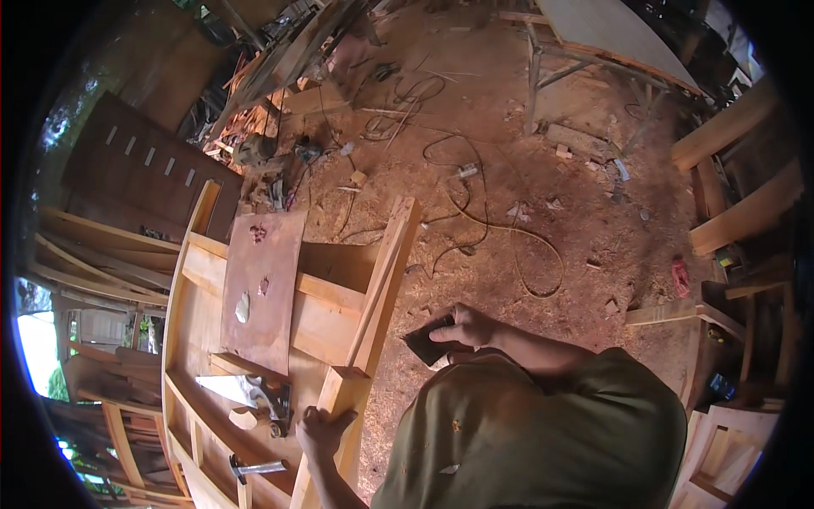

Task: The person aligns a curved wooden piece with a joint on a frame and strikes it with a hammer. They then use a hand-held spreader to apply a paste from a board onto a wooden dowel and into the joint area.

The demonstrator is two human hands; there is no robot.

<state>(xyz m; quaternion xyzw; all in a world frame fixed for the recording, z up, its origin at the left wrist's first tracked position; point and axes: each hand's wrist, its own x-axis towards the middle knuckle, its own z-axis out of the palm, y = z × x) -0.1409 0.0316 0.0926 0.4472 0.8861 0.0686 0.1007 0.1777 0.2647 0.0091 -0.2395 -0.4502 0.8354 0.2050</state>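
Observation:
My left hand is wrapped round the corner of a pale wooden frame, its thumb lying over the top edge. In my right hand, held in front of my body, is a dark, flat, roughly rectangular piece; whether it is sandpaper or a thin block I cannot tell. On the frame lies a reddish-brown board with a white lump and dark red clumps. Nearer me, a shiny wide blade, a hand plane and a hammer rest on the frame.
Looped cables and wood scraps lie over the shavings-covered floor. A trestle table stands at the far right. Timber frames line the right side, and boards are stacked at the left.

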